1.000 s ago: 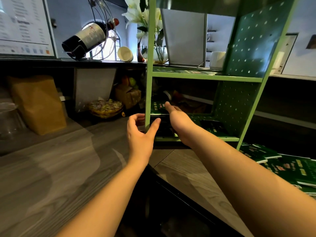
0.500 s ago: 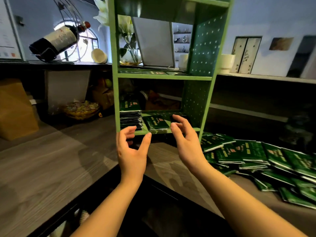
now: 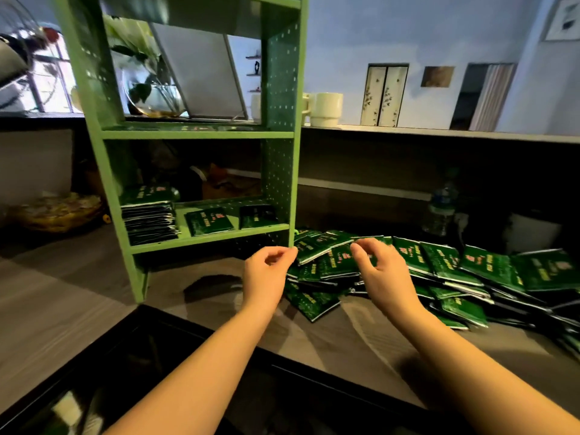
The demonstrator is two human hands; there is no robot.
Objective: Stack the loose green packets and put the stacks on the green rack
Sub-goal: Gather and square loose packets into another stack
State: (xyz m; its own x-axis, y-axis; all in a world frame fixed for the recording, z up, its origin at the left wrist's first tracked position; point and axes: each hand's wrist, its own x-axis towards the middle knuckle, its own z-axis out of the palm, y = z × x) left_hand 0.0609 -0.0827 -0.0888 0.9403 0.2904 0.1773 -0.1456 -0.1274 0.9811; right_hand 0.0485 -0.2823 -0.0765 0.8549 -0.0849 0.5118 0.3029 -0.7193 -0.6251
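My left hand (image 3: pixel 270 271) and right hand (image 3: pixel 381 271) hover loosely curled and empty over the near edge of the loose green packets (image 3: pixel 439 271) heaped on the tabletop (image 3: pixel 78 309) just right of the green rack (image 3: pixel 282 120); I should gather a few, square their edges, then lift; the heap runs off frame right; the packets' print is unreadable.

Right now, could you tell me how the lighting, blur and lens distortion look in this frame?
Head view: the wide-angle lens bends the green rack so that it leans; the window at upper left is blown out and smeared; the loose packets lie in dim light, print unreadable; both hands are lit and fairly sharp; the black surface below shows reflections.
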